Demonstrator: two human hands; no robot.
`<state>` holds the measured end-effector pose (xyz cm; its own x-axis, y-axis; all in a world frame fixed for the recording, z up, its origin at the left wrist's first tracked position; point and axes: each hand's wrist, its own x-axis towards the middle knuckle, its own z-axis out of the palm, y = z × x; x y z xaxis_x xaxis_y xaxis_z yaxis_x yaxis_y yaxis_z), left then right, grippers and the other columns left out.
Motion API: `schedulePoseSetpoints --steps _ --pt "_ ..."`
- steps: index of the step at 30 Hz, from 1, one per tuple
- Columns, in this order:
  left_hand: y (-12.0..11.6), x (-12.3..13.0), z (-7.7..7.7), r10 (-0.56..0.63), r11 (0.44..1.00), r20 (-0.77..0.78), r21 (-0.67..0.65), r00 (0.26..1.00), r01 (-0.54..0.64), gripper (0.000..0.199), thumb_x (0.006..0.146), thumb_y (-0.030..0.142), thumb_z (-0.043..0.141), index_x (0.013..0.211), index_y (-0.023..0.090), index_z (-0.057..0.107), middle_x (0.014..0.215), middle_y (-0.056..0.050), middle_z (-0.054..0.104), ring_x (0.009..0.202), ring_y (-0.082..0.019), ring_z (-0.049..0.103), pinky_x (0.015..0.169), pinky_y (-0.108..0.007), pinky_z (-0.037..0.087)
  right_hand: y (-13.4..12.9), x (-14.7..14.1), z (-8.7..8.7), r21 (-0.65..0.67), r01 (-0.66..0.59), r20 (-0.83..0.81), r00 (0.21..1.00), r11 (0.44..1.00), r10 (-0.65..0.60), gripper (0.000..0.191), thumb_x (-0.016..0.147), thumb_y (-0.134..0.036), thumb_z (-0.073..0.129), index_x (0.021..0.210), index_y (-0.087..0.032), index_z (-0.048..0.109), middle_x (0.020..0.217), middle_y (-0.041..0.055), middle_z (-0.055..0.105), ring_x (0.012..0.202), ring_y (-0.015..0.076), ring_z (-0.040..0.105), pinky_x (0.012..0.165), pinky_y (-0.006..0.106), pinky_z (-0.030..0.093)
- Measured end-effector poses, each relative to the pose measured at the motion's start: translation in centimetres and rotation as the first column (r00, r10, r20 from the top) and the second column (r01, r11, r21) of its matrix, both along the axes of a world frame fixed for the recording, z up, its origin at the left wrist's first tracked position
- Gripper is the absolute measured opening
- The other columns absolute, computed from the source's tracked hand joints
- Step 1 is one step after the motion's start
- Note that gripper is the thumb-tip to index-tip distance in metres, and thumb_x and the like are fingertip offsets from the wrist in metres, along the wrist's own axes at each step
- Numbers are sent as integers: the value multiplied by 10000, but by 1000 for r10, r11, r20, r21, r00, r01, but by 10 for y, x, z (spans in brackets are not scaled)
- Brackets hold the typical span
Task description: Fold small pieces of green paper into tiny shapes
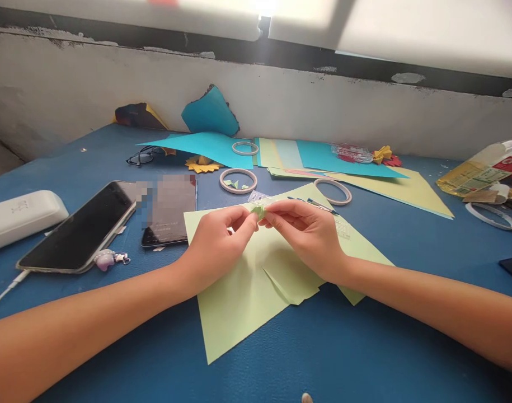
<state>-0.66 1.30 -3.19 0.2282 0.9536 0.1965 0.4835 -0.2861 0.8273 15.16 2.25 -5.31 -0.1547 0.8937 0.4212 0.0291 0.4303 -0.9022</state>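
Note:
Between the fingertips of both hands is a small folded piece of light green paper (259, 211), partly hidden by the fingers. My left hand (217, 238) pinches it from the left, and my right hand (308, 232) pinches it from the right. Beneath them lies a pale green paper sheet (234, 319), with a smaller torn or cut green piece (295, 280) on top. Just beyond the fingers, a ring of tape (238, 189) encircles tiny green paper bits (235, 183). A pen (318, 205) lies behind my right hand, partly covered by it.
On the left are a white power bank (23, 218), a phone (77, 226) with a charm, and a second phone (172, 215). Blue paper (205, 146), glasses (140, 158) and yellow paper (410, 190) lie farther back. Another tape roll (333, 192) and a bottle (478, 168) are rightward.

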Motion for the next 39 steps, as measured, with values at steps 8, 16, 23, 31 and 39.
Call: schedulePoseSetpoints --steps 8,16,23,31,39 --pt "0 -1 -2 -67 997 4 -28 998 67 270 871 318 428 639 180 438 553 50 365 511 -97 335 481 -233 277 0 0 0 53 -30 5 1000 998 29 80 782 -199 631 859 -213 644 833 10 667 739 140 655 740 317 562" --pt "2 -1 0 -115 991 85 -60 990 120 207 878 318 426 727 180 463 624 30 451 574 -112 419 526 -240 332 0 2 0 78 -63 26 998 995 61 73 791 -212 619 863 -213 631 840 15 657 785 143 637 768 320 557" --pt "4 -2 -2 -166 981 198 -63 966 181 166 868 314 467 783 177 509 685 22 494 653 -117 473 588 -237 387 3 1 2 75 -119 -2 993 990 120 61 810 -230 598 861 -237 631 952 37 579 930 165 571 753 319 528" --pt "3 -3 -4 -109 993 138 -41 984 115 158 852 303 469 758 179 493 660 25 476 625 -112 461 538 -228 370 1 3 4 58 -77 44 996 995 74 105 813 -220 596 899 -244 651 906 18 659 878 160 610 808 340 514" --pt "4 -2 -5 -38 993 -17 112 999 40 108 829 235 486 744 173 511 613 46 471 564 -88 427 505 -208 334 -3 3 6 82 -34 141 990 996 22 161 843 -209 539 937 -236 667 960 28 682 910 167 625 830 333 503"
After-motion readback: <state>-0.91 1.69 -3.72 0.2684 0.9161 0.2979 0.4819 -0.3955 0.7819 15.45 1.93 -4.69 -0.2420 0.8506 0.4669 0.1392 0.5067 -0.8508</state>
